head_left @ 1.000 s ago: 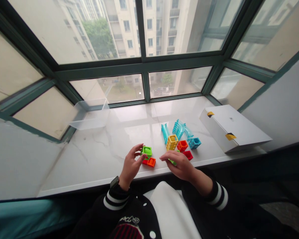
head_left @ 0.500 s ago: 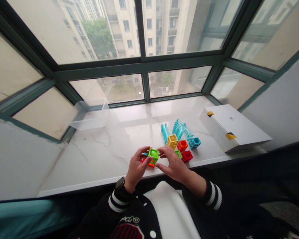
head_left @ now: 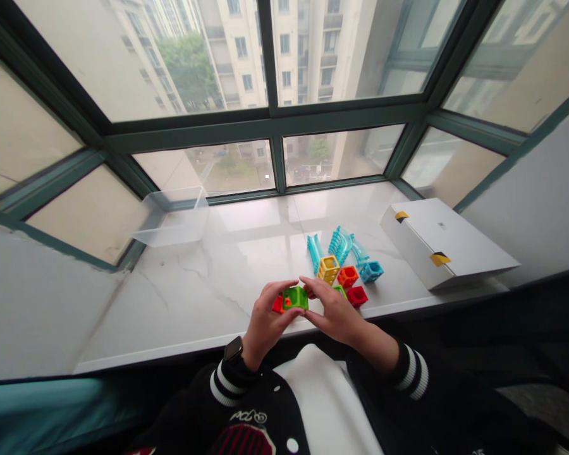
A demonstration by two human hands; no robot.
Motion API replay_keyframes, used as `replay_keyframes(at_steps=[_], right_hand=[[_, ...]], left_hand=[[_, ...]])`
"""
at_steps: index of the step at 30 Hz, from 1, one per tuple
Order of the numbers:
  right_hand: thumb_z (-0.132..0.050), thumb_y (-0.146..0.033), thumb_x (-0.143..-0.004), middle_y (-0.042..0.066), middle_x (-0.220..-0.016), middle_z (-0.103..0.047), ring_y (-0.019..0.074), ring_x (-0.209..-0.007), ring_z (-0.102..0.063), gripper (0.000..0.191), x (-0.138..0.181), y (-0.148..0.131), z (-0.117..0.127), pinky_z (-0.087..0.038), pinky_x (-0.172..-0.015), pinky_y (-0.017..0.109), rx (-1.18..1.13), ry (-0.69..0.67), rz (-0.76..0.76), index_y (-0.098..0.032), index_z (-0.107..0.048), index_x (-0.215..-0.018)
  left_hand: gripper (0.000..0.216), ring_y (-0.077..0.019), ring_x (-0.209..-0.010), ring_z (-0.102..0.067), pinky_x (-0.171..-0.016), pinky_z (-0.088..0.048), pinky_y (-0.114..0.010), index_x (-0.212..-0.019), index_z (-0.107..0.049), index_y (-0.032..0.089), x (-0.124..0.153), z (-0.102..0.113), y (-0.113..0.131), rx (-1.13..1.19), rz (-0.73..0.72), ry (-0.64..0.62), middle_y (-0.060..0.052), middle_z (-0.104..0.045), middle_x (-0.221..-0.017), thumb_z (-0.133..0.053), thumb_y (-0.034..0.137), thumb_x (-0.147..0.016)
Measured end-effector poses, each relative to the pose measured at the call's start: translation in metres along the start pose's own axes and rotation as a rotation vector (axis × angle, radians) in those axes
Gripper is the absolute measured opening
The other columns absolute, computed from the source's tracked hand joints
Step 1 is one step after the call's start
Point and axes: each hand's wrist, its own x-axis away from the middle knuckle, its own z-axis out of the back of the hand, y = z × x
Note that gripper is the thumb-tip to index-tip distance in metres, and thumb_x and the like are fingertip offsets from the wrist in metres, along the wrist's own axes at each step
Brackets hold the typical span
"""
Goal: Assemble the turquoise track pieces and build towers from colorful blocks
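Note:
My left hand [head_left: 269,317] is closed on a green hollow cube block [head_left: 296,298], gripping its left side just above the sill's front edge. From the right, the fingers and thumb of my right hand [head_left: 334,311] close on the same block. Its open face is turned toward me. Red and orange blocks [head_left: 278,304] show behind it, partly covered by my left fingers; whether they are joined to it I cannot tell. Past my right hand are a red block [head_left: 357,296], an orange-red block [head_left: 348,276], a yellow block [head_left: 329,270] and another green block [head_left: 340,291], half hidden.
Light-blue track pieces [head_left: 341,245] and a blue block [head_left: 371,272] lie at the back right of the pile. A clear plastic bin [head_left: 173,221] stands at the left by the window. At the right is a white box [head_left: 448,243] with yellow-black tabs, on the marble sill [head_left: 208,278].
The green block has been turned, so its open side now faces me. My right hand has come in from beside it onto its right side.

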Motion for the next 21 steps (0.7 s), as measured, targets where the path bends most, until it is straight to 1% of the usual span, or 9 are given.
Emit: replay_keyframes(at_steps=[4, 6, 8, 10, 14, 17, 21], right_hand=[[-0.072, -0.023, -0.095, 0.011, -0.125, -0.067, 0.0257, -0.106, -0.069, 0.055, 0.002, 0.004, 0.009, -0.063, -0.096, 0.048, -0.001, 0.029, -0.009, -0.029, -0.053, -0.147], [-0.073, -0.025, -0.095, 0.011, -0.124, -0.067, 0.0262, -0.106, -0.069, 0.053, 0.002, 0.005, 0.013, -0.064, -0.095, 0.047, -0.01, 0.058, -0.019, -0.028, -0.055, -0.145], [-0.075, -0.028, -0.095, 0.011, -0.123, -0.068, 0.0265, -0.105, -0.07, 0.052, 0.002, 0.005, 0.016, -0.064, -0.093, 0.047, -0.016, 0.072, -0.03, -0.028, -0.056, -0.144], [-0.075, -0.03, -0.095, 0.011, -0.123, -0.069, 0.0265, -0.105, -0.07, 0.052, 0.002, 0.005, 0.017, -0.064, -0.092, 0.046, -0.024, 0.077, -0.034, -0.027, -0.056, -0.144], [-0.077, -0.031, -0.093, 0.011, -0.124, -0.07, 0.0258, -0.105, -0.072, 0.055, 0.003, 0.008, 0.022, -0.064, -0.094, 0.045, -0.043, 0.058, -0.038, -0.027, -0.056, -0.144], [-0.079, -0.029, -0.09, 0.01, -0.124, -0.072, 0.0247, -0.102, -0.073, 0.061, 0.006, 0.013, 0.031, -0.064, -0.093, 0.044, -0.032, 0.017, -0.07, -0.027, -0.056, -0.146], [-0.081, -0.029, -0.086, 0.009, -0.121, -0.075, 0.0256, -0.104, -0.074, 0.053, 0.014, 0.022, 0.048, -0.064, -0.09, 0.041, 0.003, 0.013, -0.107, -0.025, -0.063, -0.136]], left_hand=[[0.063, -0.0307, -0.13, -0.062, -0.105, -0.059, -0.048, -0.143, -0.058, 0.028, -0.001, -0.004, -0.003, 0.021, 0.017, 0.009, -0.013, -0.06, -0.146, -0.085, 0.041, -0.088], [0.062, -0.029, -0.125, -0.066, -0.103, -0.061, -0.047, -0.145, -0.055, 0.027, 0.0, -0.007, -0.007, 0.055, 0.076, -0.036, -0.013, -0.061, -0.145, -0.081, 0.04, -0.091], [0.057, -0.0261, -0.115, -0.071, -0.099, -0.063, -0.046, -0.147, -0.053, 0.026, 0.0, -0.01, -0.009, 0.097, 0.142, -0.092, -0.014, -0.064, -0.141, -0.075, 0.04, -0.095], [0.053, -0.0243, -0.109, -0.073, -0.097, -0.064, -0.045, -0.146, -0.053, 0.026, 0.0, -0.012, -0.01, 0.129, 0.177, -0.121, -0.013, -0.067, -0.138, -0.071, 0.041, -0.098], [0.051, -0.0257, -0.115, -0.072, -0.098, -0.063, -0.043, -0.142, -0.056, 0.026, -0.003, -0.016, -0.01, 0.137, 0.156, -0.109, -0.011, -0.07, -0.132, -0.074, 0.037, -0.095], [0.051, -0.0257, -0.113, -0.071, -0.099, -0.061, -0.044, -0.138, -0.06, 0.027, -0.007, -0.02, -0.008, 0.097, 0.118, -0.121, -0.009, -0.072, -0.127, -0.079, 0.031, -0.091], [0.053, -0.0255, -0.113, -0.07, -0.1, -0.059, -0.045, -0.136, -0.062, 0.028, -0.015, -0.033, -0.002, 0.036, 0.04, -0.163, -0.008, -0.072, -0.127, -0.083, 0.031, -0.088]])
